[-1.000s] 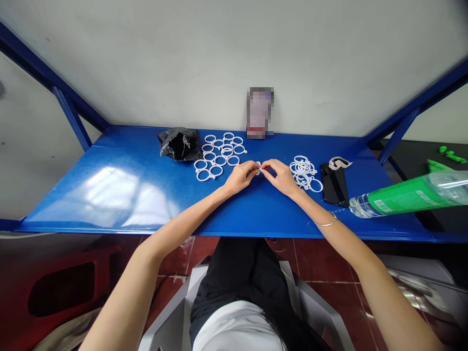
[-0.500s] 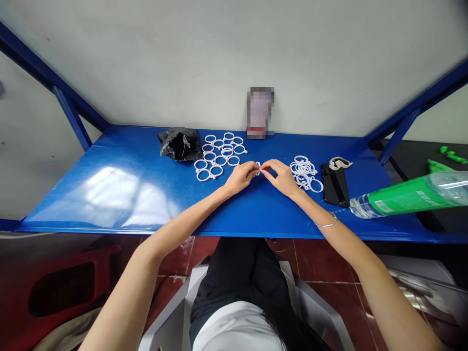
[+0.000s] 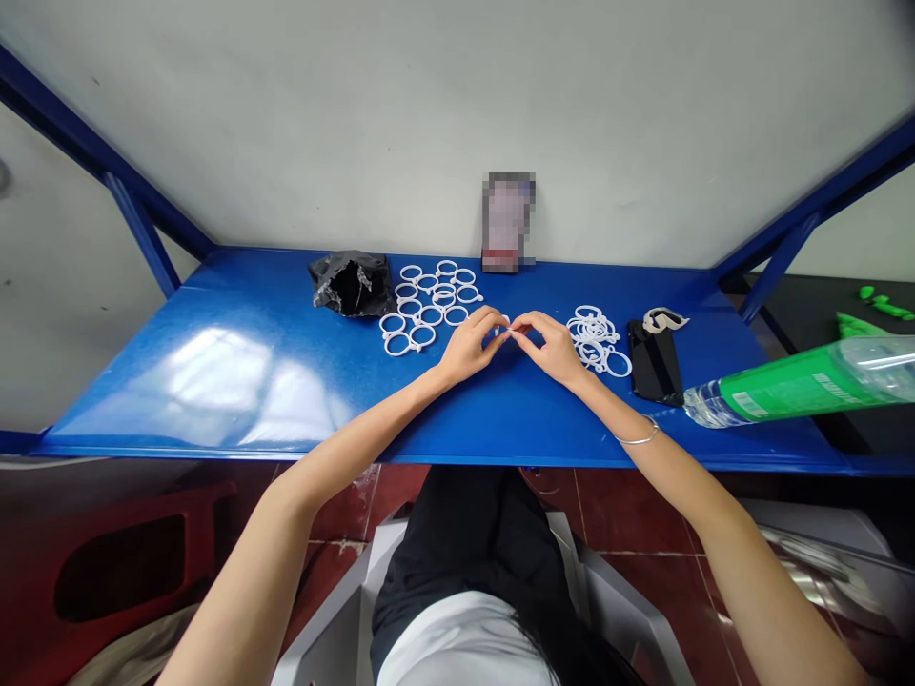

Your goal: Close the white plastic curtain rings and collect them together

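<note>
My left hand point(image 3: 468, 345) and my right hand point(image 3: 550, 347) meet over the middle of the blue table. Between them is a small white curtain ring point(image 3: 497, 330), pinched in the fingertips of both hands and mostly hidden by them. Left of my left hand, several white curtain rings point(image 3: 431, 314) with small eyelets lie spread out in a loose patch. Close to the right of my right hand, a tighter heap of similar white rings point(image 3: 619, 363) lies with many overlapping.
A crumpled black plastic bag point(image 3: 372, 303) sits at the back left of the blue table point(image 3: 286, 353). To the right lie a black phone point(image 3: 656, 367), a cream-coloured clip-like item point(image 3: 661, 319) and a green-labelled bottle point(image 3: 793, 383). A blurred-out upright object point(image 3: 506, 221) leans on the wall.
The fingers of my left hand have shifted slightly and arched around the ring. My right hand has barely moved, and the ring patches are unchanged.
</note>
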{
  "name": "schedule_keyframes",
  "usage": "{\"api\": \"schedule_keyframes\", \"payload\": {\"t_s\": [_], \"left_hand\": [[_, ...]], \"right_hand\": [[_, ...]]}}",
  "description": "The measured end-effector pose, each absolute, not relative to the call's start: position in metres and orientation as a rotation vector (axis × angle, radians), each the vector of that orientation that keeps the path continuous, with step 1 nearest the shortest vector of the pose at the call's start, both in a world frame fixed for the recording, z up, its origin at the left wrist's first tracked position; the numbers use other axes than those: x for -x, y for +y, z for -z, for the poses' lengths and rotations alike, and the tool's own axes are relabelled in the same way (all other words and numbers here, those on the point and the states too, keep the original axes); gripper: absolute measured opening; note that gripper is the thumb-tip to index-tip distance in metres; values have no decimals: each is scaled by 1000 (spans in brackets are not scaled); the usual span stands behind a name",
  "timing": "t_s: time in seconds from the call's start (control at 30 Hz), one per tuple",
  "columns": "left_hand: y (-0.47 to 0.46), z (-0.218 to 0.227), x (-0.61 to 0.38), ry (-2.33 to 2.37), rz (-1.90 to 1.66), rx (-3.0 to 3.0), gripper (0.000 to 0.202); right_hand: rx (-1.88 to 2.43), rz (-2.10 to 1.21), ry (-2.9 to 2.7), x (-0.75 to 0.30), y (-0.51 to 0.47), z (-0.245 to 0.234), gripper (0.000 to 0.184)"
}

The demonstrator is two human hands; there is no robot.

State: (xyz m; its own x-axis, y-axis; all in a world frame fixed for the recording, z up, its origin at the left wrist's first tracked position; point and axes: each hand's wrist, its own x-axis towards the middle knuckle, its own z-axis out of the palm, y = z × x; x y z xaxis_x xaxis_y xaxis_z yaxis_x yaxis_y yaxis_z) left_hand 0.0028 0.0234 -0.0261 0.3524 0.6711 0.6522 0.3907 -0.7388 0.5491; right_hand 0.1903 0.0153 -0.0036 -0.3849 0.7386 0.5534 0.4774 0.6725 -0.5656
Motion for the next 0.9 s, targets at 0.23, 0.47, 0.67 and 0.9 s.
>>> {"api": "schedule_keyframes", "payload": {"t_s": [0.23,0.47,0.67,0.9], "left_hand": [[24,27,-2,965,-1225,-2357,49],[29,33,-1,905,-1216,-2345,42],[27,29,0,919,-1226,-2356,40],[26,29,-1,923,-1245,-2370,39]], "right_hand": [[926,-410,-2008,-190,14,1,16],[946,-404,-1975,-189,13,-1,16],[957,-409,-1970,-189,13,0,16],[950,-369,-1980,-189,12,0,17]]}}
